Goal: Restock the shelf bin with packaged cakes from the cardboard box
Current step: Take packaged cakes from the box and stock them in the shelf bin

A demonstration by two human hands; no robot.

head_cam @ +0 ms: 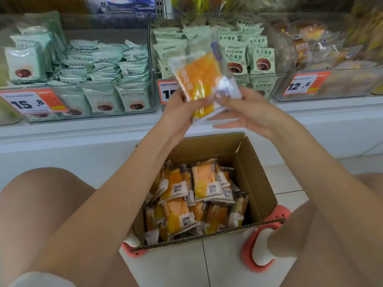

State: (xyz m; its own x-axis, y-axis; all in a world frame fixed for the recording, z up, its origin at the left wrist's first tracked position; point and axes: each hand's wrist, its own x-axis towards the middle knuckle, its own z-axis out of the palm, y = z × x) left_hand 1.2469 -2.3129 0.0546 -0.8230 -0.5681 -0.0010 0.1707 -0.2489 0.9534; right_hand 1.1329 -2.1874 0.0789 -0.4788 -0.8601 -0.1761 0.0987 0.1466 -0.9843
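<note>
The cardboard box on the floor held many packaged cakes. Above it, the left hand gripped one cake packet by its lower edge; the right hand pinched its corner, remaining fingers loose. It looked light, soft, crushable, best held by its sealed edges. The shelf bin stood beyond.

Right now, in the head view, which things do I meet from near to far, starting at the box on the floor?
Open brown cardboard box of orange packaged cakes → left hand and right hand holding one orange packaged cake → clear plastic shelf bin with pale green packets.
</note>
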